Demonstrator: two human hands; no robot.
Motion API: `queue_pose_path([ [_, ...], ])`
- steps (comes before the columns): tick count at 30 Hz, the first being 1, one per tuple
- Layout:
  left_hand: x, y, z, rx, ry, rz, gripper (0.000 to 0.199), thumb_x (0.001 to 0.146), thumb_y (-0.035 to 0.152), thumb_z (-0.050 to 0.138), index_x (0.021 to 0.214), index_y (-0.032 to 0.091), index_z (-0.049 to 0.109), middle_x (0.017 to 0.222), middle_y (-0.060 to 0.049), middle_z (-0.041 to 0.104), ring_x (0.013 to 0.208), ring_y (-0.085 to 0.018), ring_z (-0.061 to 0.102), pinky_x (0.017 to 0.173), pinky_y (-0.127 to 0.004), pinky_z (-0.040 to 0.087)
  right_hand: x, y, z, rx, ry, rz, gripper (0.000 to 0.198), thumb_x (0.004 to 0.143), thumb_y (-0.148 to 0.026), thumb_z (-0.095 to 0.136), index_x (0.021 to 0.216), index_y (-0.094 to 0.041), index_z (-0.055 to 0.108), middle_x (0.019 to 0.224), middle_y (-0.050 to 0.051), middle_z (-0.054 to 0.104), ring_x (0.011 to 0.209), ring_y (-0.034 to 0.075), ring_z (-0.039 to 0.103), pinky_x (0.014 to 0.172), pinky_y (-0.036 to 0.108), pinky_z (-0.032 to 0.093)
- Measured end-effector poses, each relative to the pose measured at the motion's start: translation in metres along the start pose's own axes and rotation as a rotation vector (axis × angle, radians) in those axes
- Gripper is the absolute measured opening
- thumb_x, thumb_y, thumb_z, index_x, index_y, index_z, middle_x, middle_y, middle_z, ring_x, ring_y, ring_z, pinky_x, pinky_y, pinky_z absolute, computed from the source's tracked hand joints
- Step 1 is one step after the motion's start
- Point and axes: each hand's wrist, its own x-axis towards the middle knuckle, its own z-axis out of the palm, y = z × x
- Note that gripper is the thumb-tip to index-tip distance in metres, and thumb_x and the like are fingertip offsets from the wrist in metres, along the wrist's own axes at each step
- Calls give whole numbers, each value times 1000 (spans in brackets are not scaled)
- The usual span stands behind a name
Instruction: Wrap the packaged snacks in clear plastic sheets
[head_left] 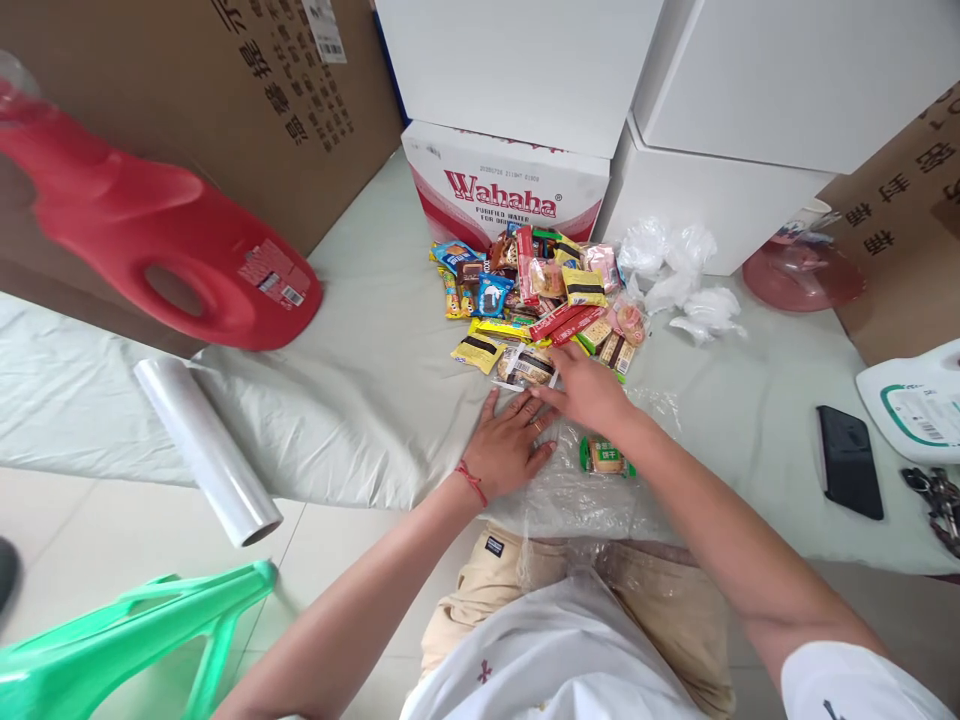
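Observation:
My left hand [511, 445] lies flat with fingers spread on a sheet of clear plastic film [570, 505] at the table's front edge. Its fingertips are just below a clear-wrapped biscuit packet [523, 367]. My right hand [592, 392] has thumb and fingers closed around the right end of that packet. Behind both hands is a pile of wrapped snacks [551, 285] in red, yellow, blue and pink. A green biscuit packet [606, 456] sits on the film below my right wrist.
A Wahaba-type printed carton [510, 190] stands behind the pile, beside crumpled clear bags [701, 310]. Leftward are a red jug [187, 260] and a film roll [210, 450] overhanging the edge. At right lie a phone [850, 462] and keys [934, 500]. A green stool [135, 640] stands below.

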Motion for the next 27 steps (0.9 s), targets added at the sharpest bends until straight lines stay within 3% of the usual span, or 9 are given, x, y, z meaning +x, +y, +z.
queue_pose_path([
  [5,0,1,0,9,9,-5,55,102,50,40,155,33,44,164,-5,40,151,-30,35,126,-64,9,27,0,9,32,-3,-42,29,86,-26,67,114,-17,64,123,14,59,101,28,65,83,37,51],
  [10,0,0,2,-16,6,-2,55,103,51,37,155,34,42,163,-4,40,151,-29,35,126,-65,7,-12,41,-13,364,130,-173,12,84,-19,63,95,-19,65,101,6,60,89,20,61,81,31,49],
  [14,0,-1,2,-37,16,1,55,102,49,40,156,35,40,166,-3,36,153,-29,32,126,-65,6,-79,57,-28,353,208,-142,12,93,-26,56,101,-22,64,100,7,64,82,21,61,75,33,50],
  [18,1,0,0,-45,5,4,55,102,48,41,155,33,42,166,-5,35,153,-31,33,125,-66,7,-135,69,-4,277,231,-148,21,99,-26,48,111,-27,65,112,11,64,102,26,65,88,40,54],
  [22,1,1,-3,-35,-14,-3,55,102,48,41,155,34,42,166,-5,35,153,-31,33,125,-66,8,-151,85,25,306,174,-193,30,99,-21,41,119,-27,64,121,12,62,110,25,64,94,43,56],
  [27,3,2,-4,-13,-37,-13,55,103,49,38,155,33,41,166,-5,34,153,-31,33,125,-65,9,-147,89,19,294,66,-269,38,96,-17,49,131,-28,59,144,12,52,129,28,53,106,49,49],
])
